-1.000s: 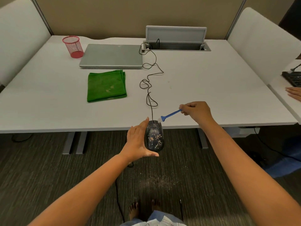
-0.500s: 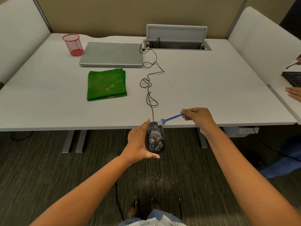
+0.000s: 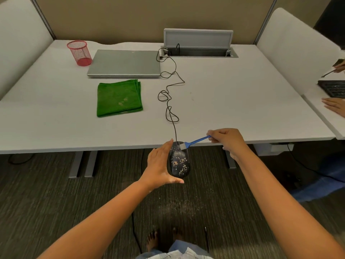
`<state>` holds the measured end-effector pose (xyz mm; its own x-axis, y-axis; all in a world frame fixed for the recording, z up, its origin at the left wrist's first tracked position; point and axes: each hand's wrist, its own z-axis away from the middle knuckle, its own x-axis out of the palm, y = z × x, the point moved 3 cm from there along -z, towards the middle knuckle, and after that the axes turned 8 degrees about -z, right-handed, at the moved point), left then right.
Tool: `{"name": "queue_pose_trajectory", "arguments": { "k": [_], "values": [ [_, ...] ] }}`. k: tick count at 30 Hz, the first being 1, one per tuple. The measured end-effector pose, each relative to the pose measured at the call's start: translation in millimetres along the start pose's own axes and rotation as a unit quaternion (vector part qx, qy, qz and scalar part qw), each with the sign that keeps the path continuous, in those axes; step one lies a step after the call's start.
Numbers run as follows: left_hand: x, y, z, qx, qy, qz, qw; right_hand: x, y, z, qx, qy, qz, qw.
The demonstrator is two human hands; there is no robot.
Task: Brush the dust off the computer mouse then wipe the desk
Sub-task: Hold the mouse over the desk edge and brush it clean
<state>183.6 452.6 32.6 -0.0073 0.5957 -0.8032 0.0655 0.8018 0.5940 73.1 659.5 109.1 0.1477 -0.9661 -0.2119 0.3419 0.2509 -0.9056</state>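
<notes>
My left hand point(image 3: 160, 165) cups the glossy, speckled black mouse point(image 3: 179, 161); my right hand point(image 3: 226, 140) pinches the thin blue brush point(image 3: 196, 141), bristles touching its far end.

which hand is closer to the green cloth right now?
Left. The left hand holds the mouse off the desk's near edge, below and right of the green cloth. The right hand, gripping the brush, sits farther right.

You've got the black computer mouse point(image 3: 179, 161) lifted off the front edge of the white desk point(image 3: 233, 101), upper shell facing you and speckled with tan crumbs — its thin black cable point(image 3: 169, 94) loops back across the desktop. The small blue brush point(image 3: 194, 141) touches the mouse's far end. A folded green cloth point(image 3: 119, 98) lies flat on the desk — lightly stained.
</notes>
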Motion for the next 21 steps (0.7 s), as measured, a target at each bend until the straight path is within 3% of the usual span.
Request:
{"name": "queue_pose_trajectory", "arguments": {
  "k": [8, 14, 21],
  "values": [
    [5, 0, 3, -0.001, -0.011, -0.010, 1.000, -17, 6, -2, -0.009, 0.024, 0.005, 1.000],
    [6, 3, 2, -0.002, -0.024, -0.011, 1.000, -2, 9, 1, 0.011, -0.002, -0.013, 1.000],
    [2, -1, 3, -0.008, -0.019, -0.013, 1.000, -8, 17, -3, 0.089, 0.011, -0.069, 0.994]
  ]
}}
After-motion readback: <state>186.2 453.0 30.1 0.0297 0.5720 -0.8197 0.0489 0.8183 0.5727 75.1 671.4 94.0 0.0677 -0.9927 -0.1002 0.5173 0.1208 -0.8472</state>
